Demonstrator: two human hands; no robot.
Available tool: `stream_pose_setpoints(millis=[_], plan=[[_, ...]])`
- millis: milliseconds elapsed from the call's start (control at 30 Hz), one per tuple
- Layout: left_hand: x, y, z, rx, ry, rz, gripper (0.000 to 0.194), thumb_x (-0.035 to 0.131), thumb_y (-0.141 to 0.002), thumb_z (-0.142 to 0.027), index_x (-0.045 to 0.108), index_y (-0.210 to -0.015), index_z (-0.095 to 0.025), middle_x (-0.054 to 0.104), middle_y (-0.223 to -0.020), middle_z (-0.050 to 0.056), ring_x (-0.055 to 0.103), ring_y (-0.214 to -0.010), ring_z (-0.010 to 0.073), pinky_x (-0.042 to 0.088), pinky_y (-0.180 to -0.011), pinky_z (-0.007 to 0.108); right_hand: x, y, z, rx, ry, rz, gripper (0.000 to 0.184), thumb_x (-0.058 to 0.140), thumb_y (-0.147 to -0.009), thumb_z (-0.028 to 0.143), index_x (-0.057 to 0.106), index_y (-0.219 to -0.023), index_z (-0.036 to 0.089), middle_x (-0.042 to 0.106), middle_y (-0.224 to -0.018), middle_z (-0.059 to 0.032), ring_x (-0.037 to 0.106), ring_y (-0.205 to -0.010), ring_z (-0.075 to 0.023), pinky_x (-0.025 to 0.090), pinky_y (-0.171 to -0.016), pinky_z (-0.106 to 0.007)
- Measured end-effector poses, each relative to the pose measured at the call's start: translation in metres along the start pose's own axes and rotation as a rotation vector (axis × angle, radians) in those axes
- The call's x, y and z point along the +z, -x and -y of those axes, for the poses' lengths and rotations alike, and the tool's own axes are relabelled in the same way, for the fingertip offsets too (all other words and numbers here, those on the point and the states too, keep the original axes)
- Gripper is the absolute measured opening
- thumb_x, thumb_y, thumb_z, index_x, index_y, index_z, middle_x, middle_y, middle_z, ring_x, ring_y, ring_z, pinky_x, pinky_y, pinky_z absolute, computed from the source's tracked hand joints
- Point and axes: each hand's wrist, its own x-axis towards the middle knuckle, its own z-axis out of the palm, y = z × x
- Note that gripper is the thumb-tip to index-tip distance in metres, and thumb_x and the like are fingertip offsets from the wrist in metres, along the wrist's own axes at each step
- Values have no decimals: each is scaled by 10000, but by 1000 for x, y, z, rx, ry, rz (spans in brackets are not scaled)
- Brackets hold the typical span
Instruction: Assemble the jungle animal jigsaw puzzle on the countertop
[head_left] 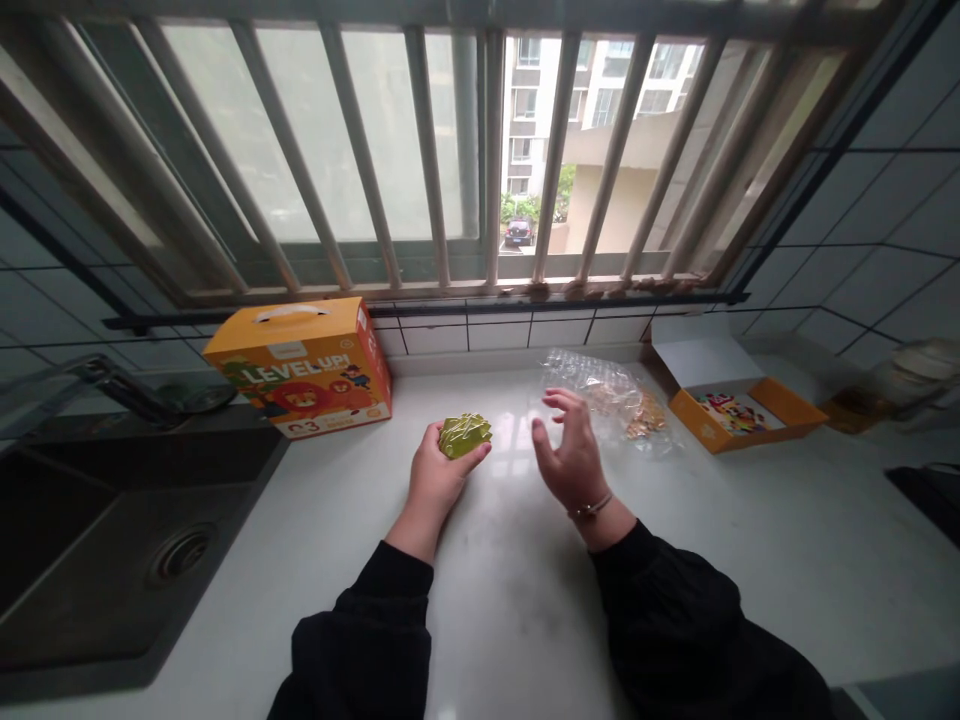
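My left hand grips a stack of thin yellow-green pieces with jagged, uneven edges, held just over the white counter. Its thumb lies across the near side of the stack; what the pieces are exactly, I cannot make out. To the right of it, my right hand is raised with its fingers curved and apart, holding nothing. Behind that hand lies a crumpled clear plastic bag with small orange-brown items inside at its right end.
An orange "LEVEL UP!" carton with a handle stands at the back left, beside a dark sink with a faucet. At the right is an opened orange box with colourful contents. A barred window rises behind the counter.
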Motion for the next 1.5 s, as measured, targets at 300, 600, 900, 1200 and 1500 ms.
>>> stream_pose_setpoints(millis=[300,600,900,1200,1500], plan=[[6,18,-17,214,-260,156,694,940,-758,-434,631,-1355,-262,834,-1152,54,817,-1003,295,639,-931,415,49,34,13,526,-545,437,1102,982,-782,552,367,-1648,262,653,-1527,-170,716,-1345,-324,563,-1199,-513],[8,14,-10,213,-193,284,866,973,-715,-531,590,-1429,-225,784,-1290,102,780,-1156,328,631,-1021,454,47,24,-1,669,-701,352,942,1057,-653,453,567,-1436,268,765,-1322,-95,766,-1231,-295,608,-1132,-482],[-3,1,14,427,-173,396,702,973,-758,-403,651,-1369,-275,694,-1344,103,711,-1222,313,589,-1093,468,34,20,-10,297,-435,462,890,1095,-600,448,706,-1377,253,738,-1330,-111,728,-1243,-330,593,-1134,-526],[-18,-7,12,655,-476,297,569,801,-790,-117,687,-1324,-279,661,-1363,99,643,-1269,315,531,-1160,502,38,27,-4,-69,-103,436,666,937,-841,261,635,-1434,299,650,-1349,-102,687,-1282,-293,612,-1122,-475],[-29,-8,14,139,-392,188,334,695,-904,-218,739,-1234,-192,788,-1103,112,760,-966,283,627,-965,457,40,30,4,-115,310,454,503,849,-907,200,642,-1359,278,604,-1464,-153,675,-1236,-328,657,-949,-448]])
